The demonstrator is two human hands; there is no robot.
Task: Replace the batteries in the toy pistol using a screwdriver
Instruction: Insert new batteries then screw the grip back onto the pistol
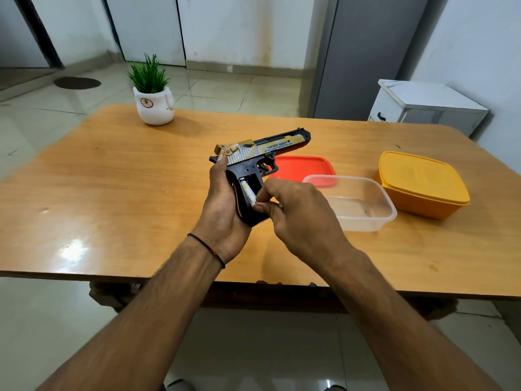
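Pale walls and a glossy tiled floor frame a wooden table (112, 179). A potted plant (152, 91) in a white pot stands at the table's far edge, in the upper left of the frame.

At centre, the left hand (222, 210) is wrapped round the back of the toy pistol (270, 146), holding it above the table with the barrel pointing to the upper right. The side of the grip lies open, and a battery (249, 194) sits slanted in the compartment. The right hand (298, 215) pinches the battery's lower end between thumb and forefinger. Something small and pale shows behind those fingers, too hidden to name.

Right of the hands, a red lid (304, 166) lies flat with a clear plastic tub (375, 218) overlapping its near corner. Further right is a closed yellow box (423, 187), and a white cabinet (428, 105) stands beyond the table at upper right. No screwdriver or compartment cover is in view.

The cover is off, so this looks like the battery swap itself. Whether this cell is going in or coming out cannot be told. Either way, the next move calls for a steady hold on the grip and a small tilt of the cell against its spring contact, polarity checked. After that the cover and its screw are needed, wherever they lie.
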